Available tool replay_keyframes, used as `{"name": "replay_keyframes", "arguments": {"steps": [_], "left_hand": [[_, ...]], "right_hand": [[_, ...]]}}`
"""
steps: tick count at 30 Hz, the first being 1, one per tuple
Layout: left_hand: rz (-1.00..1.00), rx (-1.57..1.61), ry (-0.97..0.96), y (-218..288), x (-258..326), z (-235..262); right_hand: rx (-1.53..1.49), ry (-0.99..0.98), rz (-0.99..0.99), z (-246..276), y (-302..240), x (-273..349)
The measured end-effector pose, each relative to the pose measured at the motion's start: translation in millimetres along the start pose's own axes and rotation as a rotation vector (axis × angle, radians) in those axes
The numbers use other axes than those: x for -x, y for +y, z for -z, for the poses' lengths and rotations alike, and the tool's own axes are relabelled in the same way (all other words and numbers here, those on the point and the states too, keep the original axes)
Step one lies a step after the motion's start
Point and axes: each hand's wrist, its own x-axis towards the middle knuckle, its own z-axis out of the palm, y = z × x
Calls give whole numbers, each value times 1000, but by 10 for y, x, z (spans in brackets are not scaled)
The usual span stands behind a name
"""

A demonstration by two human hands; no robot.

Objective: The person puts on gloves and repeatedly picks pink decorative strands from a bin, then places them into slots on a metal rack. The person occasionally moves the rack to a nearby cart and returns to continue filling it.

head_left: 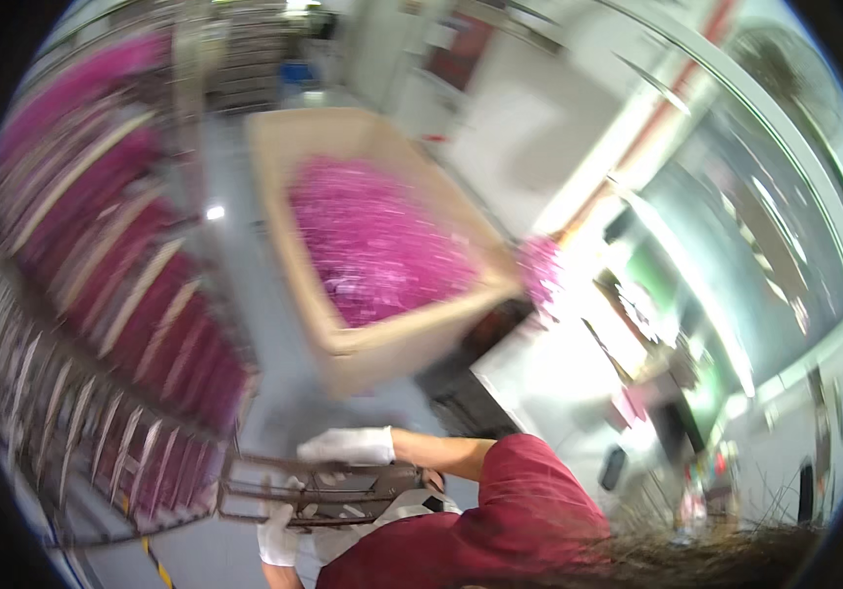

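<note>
Both my hands wear white gloves and hold a dark brown openwork frame (240, 488) with long slots, low in the view in front of my maroon clothing. My left hand (277, 536) grips its lower edge, some fingers showing through the slots. Along the upper edge lies my right hand (348, 446), closed on the frame, its fingertips hard to make out. Motion blurs the picture. The left end of the frame comes close to a tall rack (157, 432) that carries many slatted layers with pink material.
A large beige bin (296, 285) heaped with shiny pink pieces (372, 236) stands ahead. To the right, a brightly lit worktable (549, 393) holds small items, with a dark crate (471, 393) beside it. A fan (780, 74) is at the upper right. Yellow-black tape (157, 562) marks the floor.
</note>
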Motion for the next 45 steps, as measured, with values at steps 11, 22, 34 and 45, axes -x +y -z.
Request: {"name": "replay_keyframes", "arguments": {"steps": [11,22,34,45], "left_hand": [[636,-207,-162,-3598,-1488,-3122],[635,-416,109,-4382,-1137,-3762],[1017,-911,-30,-4162,-1089,-3588],[748,-1223,192,-3322,-1213,-3642]], "right_hand": [[329,1738,-354,2697,3721,5066],[458,1874,-1063,4460,5001,6860],[-374,1653,-444,3490,3964,6909],[418,2204,-683,5093,5133,8027]]}}
